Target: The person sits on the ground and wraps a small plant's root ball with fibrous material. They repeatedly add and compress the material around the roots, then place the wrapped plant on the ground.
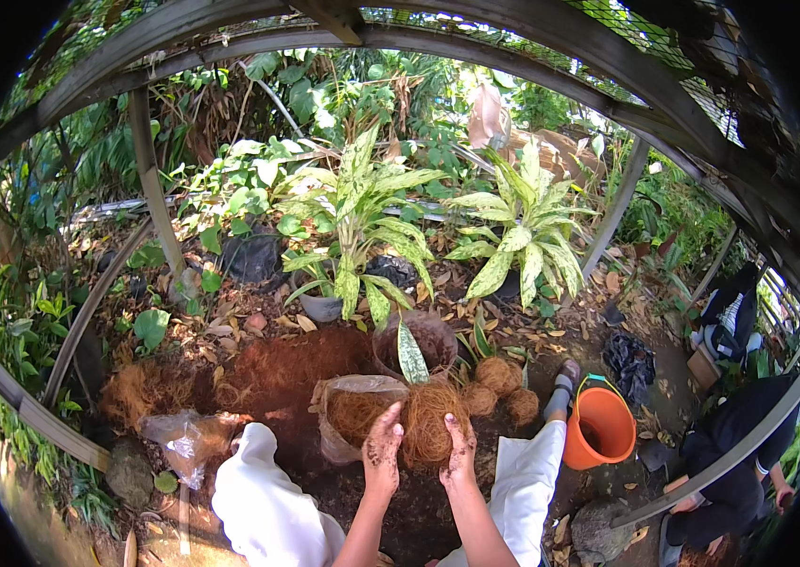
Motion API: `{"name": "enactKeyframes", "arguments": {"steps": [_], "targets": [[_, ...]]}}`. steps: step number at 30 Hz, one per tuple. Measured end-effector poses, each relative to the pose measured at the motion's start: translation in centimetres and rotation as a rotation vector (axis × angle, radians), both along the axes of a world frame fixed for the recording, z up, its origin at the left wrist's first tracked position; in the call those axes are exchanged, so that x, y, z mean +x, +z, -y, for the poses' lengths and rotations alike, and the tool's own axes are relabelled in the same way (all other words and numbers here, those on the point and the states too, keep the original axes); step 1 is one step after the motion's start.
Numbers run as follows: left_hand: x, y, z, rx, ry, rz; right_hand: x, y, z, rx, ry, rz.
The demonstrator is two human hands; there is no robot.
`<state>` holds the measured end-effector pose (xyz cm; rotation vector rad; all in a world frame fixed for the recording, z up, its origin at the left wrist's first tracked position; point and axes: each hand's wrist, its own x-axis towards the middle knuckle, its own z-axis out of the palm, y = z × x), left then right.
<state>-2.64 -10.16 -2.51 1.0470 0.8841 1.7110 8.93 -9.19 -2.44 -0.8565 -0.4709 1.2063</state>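
Note:
Between my two soil-smeared hands stands a ball of brown coconut fibre (pixel 430 424) with one mottled green leaf (pixel 412 354) rising from its top. My left hand (pixel 382 450) is at the ball's left side with the fingers pointing up. On the right side, my right hand (pixel 458 448) faces it with its palm inward. Whether both palms press on the fibre is hard to tell. A clear plastic bag of loose fibre (pixel 357 411) lies just left of the ball. Behind it is a round, soil-stained pot (pixel 415 341). Several more fibre balls (pixel 499 374) sit to the right.
An orange bucket (pixel 600 429) stands by my right foot, near a crumpled black plastic bag (pixel 629 365). Potted variegated plants (pixel 350 234) grow ahead. Another plastic bag (pixel 191 443) lies at left. A co-worker in dark clothes (pixel 733 453) crouches at far right, beyond a curved frame bar (pixel 733 464).

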Motion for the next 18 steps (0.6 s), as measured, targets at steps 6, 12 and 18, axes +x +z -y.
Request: {"name": "enactKeyframes", "arguments": {"steps": [6,12,18], "targets": [[0.1,1.2,-0.2,0.417,0.258,-0.579,0.3,-1.3,0.9,-0.01,0.071,-0.07],[0.3,0.0,-0.7,0.323,0.134,-0.523,0.0,-2.0,1.7,-0.04,0.228,-0.113],[0.9,-1.5,-2.1,0.244,0.033,-0.129,0.4,-2.3,1.5,-0.131,0.26,-0.238]]}}
